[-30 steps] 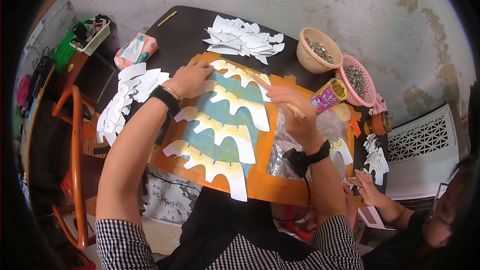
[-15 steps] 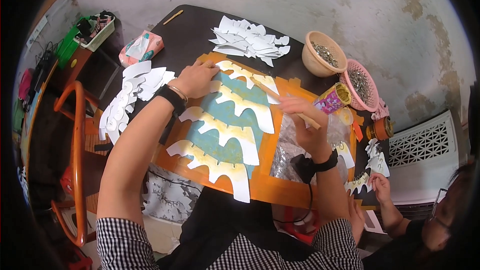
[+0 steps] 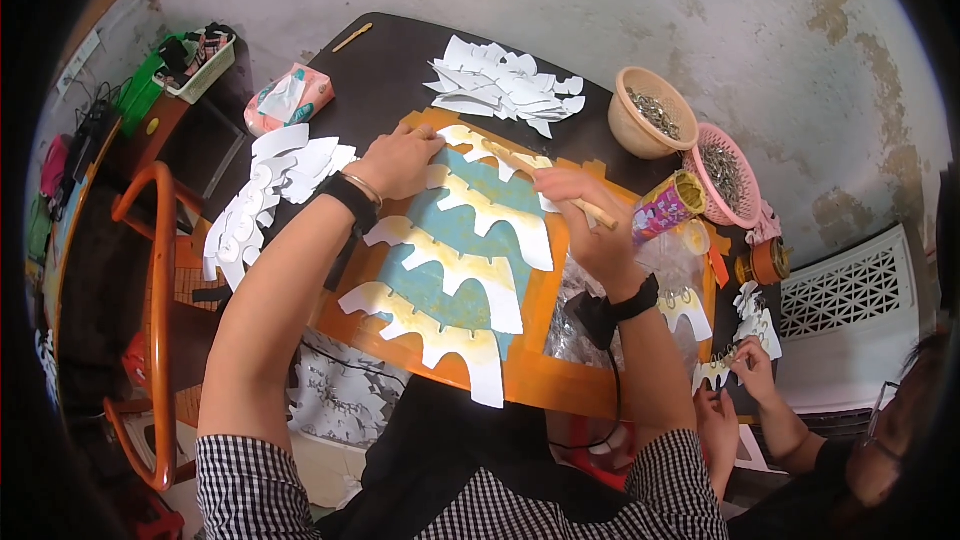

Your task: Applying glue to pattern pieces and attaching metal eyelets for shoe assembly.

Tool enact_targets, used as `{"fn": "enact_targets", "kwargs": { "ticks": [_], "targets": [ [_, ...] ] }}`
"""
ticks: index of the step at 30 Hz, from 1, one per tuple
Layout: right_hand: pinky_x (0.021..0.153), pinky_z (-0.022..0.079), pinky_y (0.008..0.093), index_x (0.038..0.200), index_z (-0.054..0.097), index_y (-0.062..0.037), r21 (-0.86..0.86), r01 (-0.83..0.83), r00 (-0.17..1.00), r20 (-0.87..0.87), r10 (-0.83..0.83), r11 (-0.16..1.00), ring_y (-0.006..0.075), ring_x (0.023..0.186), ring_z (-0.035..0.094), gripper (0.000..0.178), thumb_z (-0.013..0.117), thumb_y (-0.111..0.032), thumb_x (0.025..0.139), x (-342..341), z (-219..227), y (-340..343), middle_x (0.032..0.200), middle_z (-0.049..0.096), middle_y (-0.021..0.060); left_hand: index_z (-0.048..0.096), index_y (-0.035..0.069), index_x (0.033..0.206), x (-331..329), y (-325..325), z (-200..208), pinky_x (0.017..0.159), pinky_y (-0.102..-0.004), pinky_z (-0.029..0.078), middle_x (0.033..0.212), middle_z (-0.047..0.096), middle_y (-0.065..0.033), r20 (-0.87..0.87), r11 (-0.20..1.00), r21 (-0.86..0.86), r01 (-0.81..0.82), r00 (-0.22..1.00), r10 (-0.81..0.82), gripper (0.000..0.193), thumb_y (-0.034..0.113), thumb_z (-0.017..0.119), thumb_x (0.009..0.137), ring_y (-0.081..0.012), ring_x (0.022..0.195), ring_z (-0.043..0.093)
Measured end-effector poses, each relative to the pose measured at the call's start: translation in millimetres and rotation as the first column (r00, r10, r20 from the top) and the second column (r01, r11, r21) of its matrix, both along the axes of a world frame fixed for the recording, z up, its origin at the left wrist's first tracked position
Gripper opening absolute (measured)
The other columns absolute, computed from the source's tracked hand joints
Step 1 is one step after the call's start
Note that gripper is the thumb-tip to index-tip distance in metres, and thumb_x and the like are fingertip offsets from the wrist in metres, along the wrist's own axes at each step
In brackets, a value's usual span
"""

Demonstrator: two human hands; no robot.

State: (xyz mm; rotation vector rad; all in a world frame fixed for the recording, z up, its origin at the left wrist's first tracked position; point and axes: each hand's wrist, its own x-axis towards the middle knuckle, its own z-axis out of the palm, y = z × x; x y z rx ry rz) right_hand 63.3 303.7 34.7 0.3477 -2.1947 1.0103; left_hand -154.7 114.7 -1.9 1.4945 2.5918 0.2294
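Observation:
Four rows of white scalloped paper cutouts (image 3: 465, 270), smeared with yellow paste, lie on a teal mat framed by an orange board (image 3: 540, 380). My left hand (image 3: 398, 162) is at the far left corner, its bent fingertips pressing on the end of the farthest cutout (image 3: 461, 136). My right hand (image 3: 590, 225) is closed around a wooden-handled brush (image 3: 518, 163). The brush's far end is over that same farthest cutout; its handle sticks out behind my fingers. Whether the bristles touch the paper cannot be made out.
Piles of white cutouts (image 3: 510, 90) lie behind and left of the board. A tissue pack (image 3: 290, 100) sits back left. At right stand a paste-smeared can (image 3: 668, 208), a beige bowl (image 3: 650, 112) and a pink basket (image 3: 722, 175) of metal pieces. A co-worker's hands (image 3: 752, 370) handle a cutout.
My right hand and the brush have shifted left along the farthest cutout. My left hand stays at its end. The co-worker's hands have come together at a cutout.

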Motion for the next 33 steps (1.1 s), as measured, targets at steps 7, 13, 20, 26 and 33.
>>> {"fn": "enact_targets", "kwargs": {
  "ticks": [7, 13, 20, 26, 33],
  "targets": [
    [0.087, 0.056, 0.0367, 0.09, 0.064, 0.0031, 0.064, 0.001, 0.999, -0.047, 0.002, 0.998, 0.0306, 0.097, 0.071, 0.012, 0.058, 0.011, 0.083, -4, 7, 1, 0.098, 0.071, 0.0168, 0.054, 0.007, 0.14, -1, 1, -2, 0.104, -0.0455, 0.046, 0.141, 0.052, -0.0118, 0.0, 1.0, 0.01, 0.0, 1.0, 0.0, 0.05, 0.017, 0.061, 0.091, -0.0345, 0.13, 0.048],
    [0.093, 0.054, 0.0385, 0.091, 0.064, 0.0039, 0.044, -0.031, 0.998, 0.057, 0.029, 0.999, 0.0306, 0.103, 0.07, 0.016, 0.055, 0.016, 0.084, -7, 4, -5, 0.1, 0.072, 0.0163, 0.054, 0.007, 0.14, -1, 1, -1, 0.104, -0.0454, 0.045, 0.14, 0.052, -0.0116, 0.01, 1.0, 0.012, -0.006, 1.0, 0.006, 0.051, 0.016, 0.062, 0.09, -0.0342, 0.13, 0.047],
    [0.086, 0.056, 0.0357, 0.091, 0.065, 0.0042, 0.026, -0.033, 0.999, -0.032, 0.034, 0.999, 0.0294, 0.095, 0.071, 0.012, 0.059, 0.011, 0.082, -15, 8, -12, 0.096, 0.071, 0.0159, 0.053, 0.008, 0.14, 0, -3, -2, 0.105, -0.045, 0.044, 0.14, 0.053, -0.0113, 0.008, 1.0, 0.008, -0.015, 1.0, 0.015, 0.052, 0.017, 0.062, 0.09, -0.034, 0.131, 0.047],
    [0.087, 0.055, 0.035, 0.092, 0.064, 0.0043, -0.021, -0.035, 0.999, -0.001, 0.035, 0.999, 0.0288, 0.097, 0.071, 0.014, 0.057, 0.013, 0.083, -23, 3, -9, 0.098, 0.071, 0.0164, 0.056, 0.01, 0.137, -4, 1, -9, 0.101, -0.0463, 0.048, 0.14, 0.053, -0.0113, -0.024, 0.999, 0.047, 0.018, 1.0, -0.017, 0.054, 0.027, 0.067, 0.088, -0.0334, 0.13, 0.051],
    [0.09, 0.054, 0.0348, 0.093, 0.064, 0.004, -0.063, -0.076, 0.997, -0.026, 0.074, 0.995, 0.0288, 0.099, 0.07, 0.018, 0.054, 0.015, 0.083, -37, -2, -13, 0.101, 0.071, 0.0159, 0.056, 0.01, 0.138, -7, 0, -16, 0.102, -0.0461, 0.047, 0.14, 0.053, -0.011, -0.033, 0.999, 0.05, 0.009, 0.999, -0.007, 0.053, 0.024, 0.066, 0.088, -0.033, 0.13, 0.05]
  ]
}}
